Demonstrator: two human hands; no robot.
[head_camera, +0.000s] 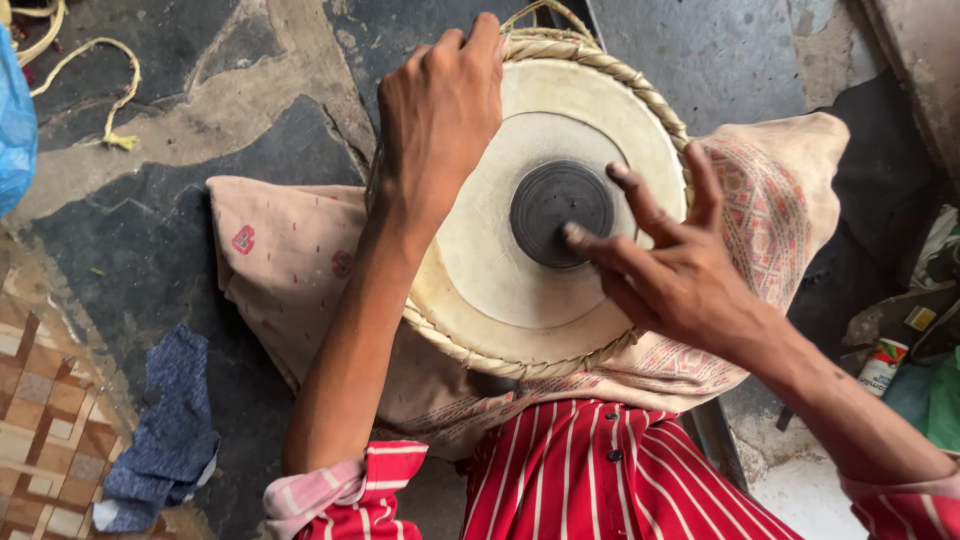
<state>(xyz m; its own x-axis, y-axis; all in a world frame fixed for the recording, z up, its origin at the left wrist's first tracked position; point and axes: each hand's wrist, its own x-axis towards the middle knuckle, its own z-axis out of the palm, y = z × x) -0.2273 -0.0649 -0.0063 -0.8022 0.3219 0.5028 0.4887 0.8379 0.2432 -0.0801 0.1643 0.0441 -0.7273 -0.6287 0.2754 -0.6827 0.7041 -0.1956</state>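
A round hand drum (560, 300) with a pale skin head, a black centre patch (555, 205) and a braided rim rests on a patterned beige cloth (290, 260) over my lap. My left hand (440, 110) grips the drum's far left rim, fingers curled over the edge. My right hand (670, 260) hovers over the head with fingers spread; one fingertip touches the edge of the black patch. Red-and-white striped sleeves and shirt fill the bottom.
Cracked dark floor lies around. A blue rag (165, 440) lies at lower left beside a woven mat (40, 430). Yellow cord (115, 95) and a blue bag (15, 120) sit at upper left. A small can (882, 365) and clutter are at right.
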